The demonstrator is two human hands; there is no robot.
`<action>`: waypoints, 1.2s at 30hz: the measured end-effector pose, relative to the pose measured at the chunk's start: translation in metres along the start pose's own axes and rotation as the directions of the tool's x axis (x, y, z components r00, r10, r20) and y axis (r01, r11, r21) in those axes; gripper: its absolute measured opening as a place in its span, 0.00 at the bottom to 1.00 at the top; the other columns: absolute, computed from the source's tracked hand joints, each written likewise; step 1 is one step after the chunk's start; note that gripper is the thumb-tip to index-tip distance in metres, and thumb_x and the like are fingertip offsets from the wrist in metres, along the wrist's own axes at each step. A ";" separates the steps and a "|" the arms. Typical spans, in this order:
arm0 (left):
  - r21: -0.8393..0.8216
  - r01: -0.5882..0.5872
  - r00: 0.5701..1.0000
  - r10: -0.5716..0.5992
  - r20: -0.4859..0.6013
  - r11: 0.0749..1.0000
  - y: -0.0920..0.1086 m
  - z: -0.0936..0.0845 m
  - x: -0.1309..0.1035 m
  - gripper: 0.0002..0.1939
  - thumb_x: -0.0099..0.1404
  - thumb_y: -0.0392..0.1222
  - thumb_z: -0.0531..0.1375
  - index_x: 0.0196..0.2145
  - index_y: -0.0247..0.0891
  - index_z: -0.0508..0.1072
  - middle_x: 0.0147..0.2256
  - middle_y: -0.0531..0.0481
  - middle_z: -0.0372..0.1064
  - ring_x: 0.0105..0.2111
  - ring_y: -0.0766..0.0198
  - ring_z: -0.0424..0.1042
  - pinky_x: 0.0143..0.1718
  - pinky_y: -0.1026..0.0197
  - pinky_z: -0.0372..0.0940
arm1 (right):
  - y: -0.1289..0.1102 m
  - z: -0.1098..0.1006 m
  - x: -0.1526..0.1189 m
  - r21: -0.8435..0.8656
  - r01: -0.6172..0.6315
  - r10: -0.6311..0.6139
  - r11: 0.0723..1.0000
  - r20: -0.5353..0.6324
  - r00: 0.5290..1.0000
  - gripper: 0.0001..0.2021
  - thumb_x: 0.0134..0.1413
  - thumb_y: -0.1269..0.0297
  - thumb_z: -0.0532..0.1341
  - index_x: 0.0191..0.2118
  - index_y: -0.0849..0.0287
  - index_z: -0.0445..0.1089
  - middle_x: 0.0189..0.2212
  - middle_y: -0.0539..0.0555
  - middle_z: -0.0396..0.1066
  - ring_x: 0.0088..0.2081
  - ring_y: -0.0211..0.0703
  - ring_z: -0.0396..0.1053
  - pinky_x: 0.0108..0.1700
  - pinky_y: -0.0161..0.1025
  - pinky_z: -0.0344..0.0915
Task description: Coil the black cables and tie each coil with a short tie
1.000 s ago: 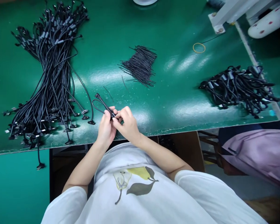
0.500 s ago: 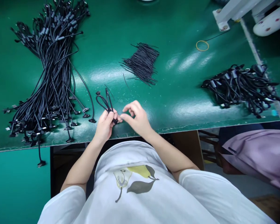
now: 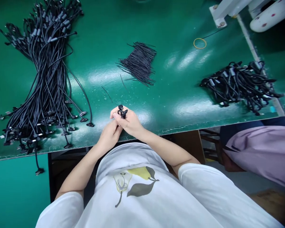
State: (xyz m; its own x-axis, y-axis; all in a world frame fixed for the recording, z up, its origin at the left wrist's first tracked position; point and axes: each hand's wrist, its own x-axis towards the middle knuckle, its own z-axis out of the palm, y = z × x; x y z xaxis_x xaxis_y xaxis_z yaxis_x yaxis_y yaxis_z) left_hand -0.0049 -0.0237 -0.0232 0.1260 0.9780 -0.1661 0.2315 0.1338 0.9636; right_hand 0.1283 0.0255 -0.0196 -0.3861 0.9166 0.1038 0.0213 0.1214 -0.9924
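Note:
Close to the front edge of the green table, my two hands are pressed together around a folded black cable (image 3: 122, 112). Its looped end and a small connector stick up above the fingers. My right hand (image 3: 132, 123) is wrapped round the bundle. My left hand (image 3: 110, 134) is closed just below and left of it, its fingertips partly hidden behind the right hand. Two loose black twist ties (image 3: 107, 94) lie on the table beyond my hands. Farther back is a pile of black twist ties (image 3: 139, 63).
A large heap of long black cables (image 3: 52, 63) covers the left side, some connectors hanging over the edge. Bundled cables (image 3: 238, 85) lie at the right. A yellow ring (image 3: 199, 43) and a white metal bracket (image 3: 219, 17) are farther back. Another person's mauve garment (image 3: 263, 148) shows at right.
My right hand has come left and closed round the folded cable, meeting my left hand. The cable loops have swung from pointing away to upright between the hands. The view has shifted slightly.

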 end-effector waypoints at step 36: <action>-0.678 0.185 0.979 -0.190 0.068 0.712 -0.011 -0.021 -0.011 0.16 0.62 0.49 0.66 0.41 0.34 0.72 0.23 0.55 0.61 0.24 0.69 0.63 0.27 0.64 0.60 | 0.037 -0.006 0.071 -0.860 -0.011 0.150 0.510 0.076 0.986 0.09 0.63 0.64 0.57 0.46 0.61 0.68 0.47 0.59 0.69 0.45 0.46 0.69 0.43 0.38 0.62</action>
State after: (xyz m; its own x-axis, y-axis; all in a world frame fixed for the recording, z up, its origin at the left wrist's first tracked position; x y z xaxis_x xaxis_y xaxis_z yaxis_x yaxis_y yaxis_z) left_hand -0.0296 -0.0321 -0.0278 0.1448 0.9216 -0.3601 -0.4656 0.3846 0.7971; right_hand 0.1069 0.0973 -0.0482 -0.4474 0.8928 -0.0519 0.8087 0.3791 -0.4499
